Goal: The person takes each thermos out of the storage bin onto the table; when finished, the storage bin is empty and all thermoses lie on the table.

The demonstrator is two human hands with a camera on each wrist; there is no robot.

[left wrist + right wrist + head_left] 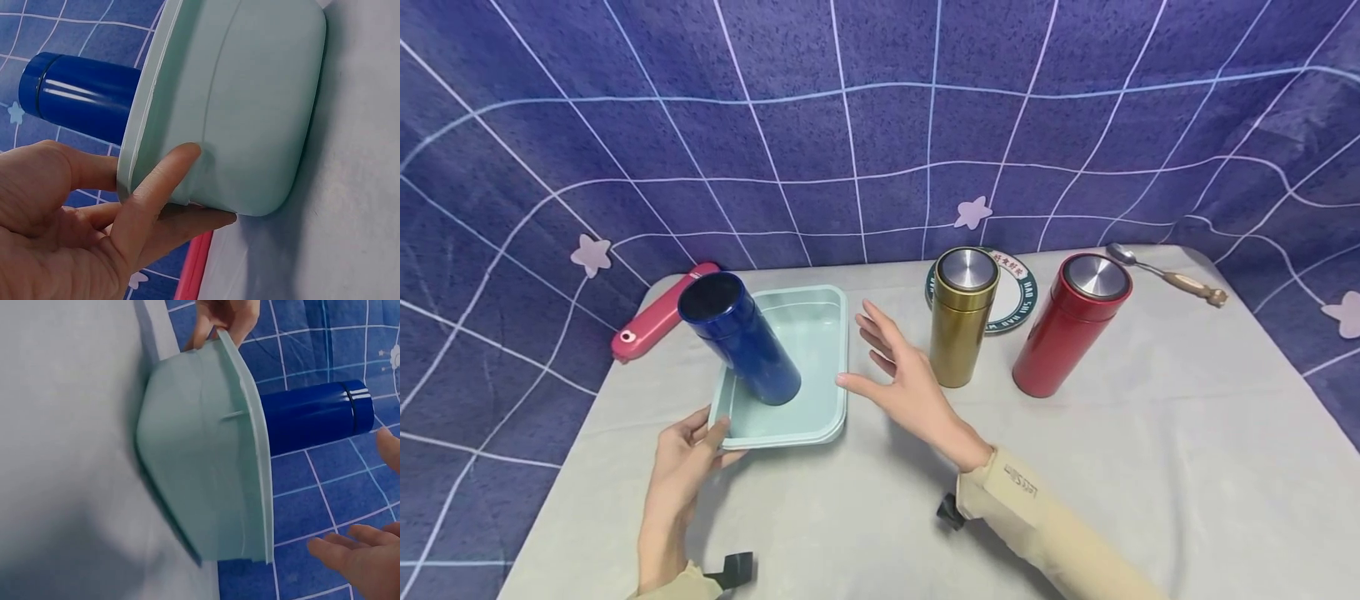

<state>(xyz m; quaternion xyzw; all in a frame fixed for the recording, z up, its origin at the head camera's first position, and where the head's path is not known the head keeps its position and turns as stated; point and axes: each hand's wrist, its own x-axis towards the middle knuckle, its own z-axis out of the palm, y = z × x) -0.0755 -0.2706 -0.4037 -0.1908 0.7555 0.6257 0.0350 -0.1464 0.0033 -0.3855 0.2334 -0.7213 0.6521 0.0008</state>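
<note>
A pale green plastic basin (pixel 820 333) sits on the table, its near left corner pinched by my left hand (pixel 681 467). In the left wrist view the thumb lies over the rim and the other fingers are against the outer wall. Inside the basin stands a blue thermos (pixel 748 346) with a dark lid, rising above the rim. My right hand (pixel 906 387) is held in the air just right of the basin, fingers spread and holding nothing. Just beyond that hand stands a gold thermos (pixel 958 325) with a steel lid.
A red thermos (pixel 1067 333) stands right of the gold one. Behind them lies a round plate (pixel 1018 292) with a green lettered rim. A spoon (pixel 1180 279) with a wooden handle is at the back right. Left of the basin lies a pink-red long case (pixel 655 321).
</note>
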